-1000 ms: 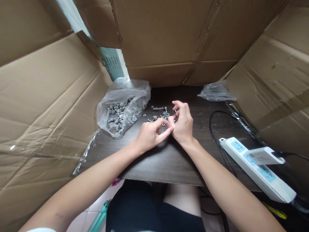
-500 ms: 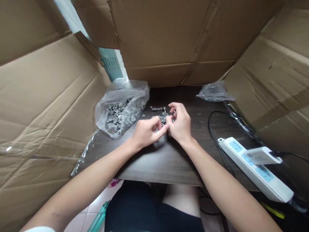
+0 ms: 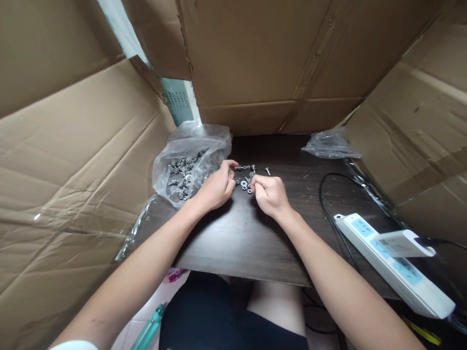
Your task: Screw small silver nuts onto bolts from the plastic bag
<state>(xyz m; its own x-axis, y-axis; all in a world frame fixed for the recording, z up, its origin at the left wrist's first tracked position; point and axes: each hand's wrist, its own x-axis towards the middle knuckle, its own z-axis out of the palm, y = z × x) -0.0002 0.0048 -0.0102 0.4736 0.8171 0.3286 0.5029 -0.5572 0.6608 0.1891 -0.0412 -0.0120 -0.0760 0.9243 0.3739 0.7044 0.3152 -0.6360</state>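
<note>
My left hand (image 3: 219, 185) is beside the plastic bag, its index finger stretched toward a small bolt (image 3: 238, 168) and its thumb held apart. No item shows in that hand. Over the right side of a loose pile of hardware, my right hand (image 3: 270, 195) has its fingers curled closed, and what they may hold is hidden. Between the hands lie a flat washer (image 3: 243, 183), a hex nut (image 3: 250, 191) and several other small metal pieces. A single bolt (image 3: 267, 171) lies behind my right hand.
The clear plastic bag (image 3: 164, 158), open toward me, holds many bolts (image 3: 188, 165). A crumpled plastic bag (image 3: 331, 143) lies at the back right. A white power strip (image 3: 426, 291) and black cable (image 3: 323, 199) lie right. Cardboard walls (image 3: 251, 58) surround the dark table (image 3: 233, 248).
My hands have moved apart: the left went left toward the bag, and the right has curled its fingers closed. A bolt now shows lying behind the right hand. The view has shifted slightly.
</note>
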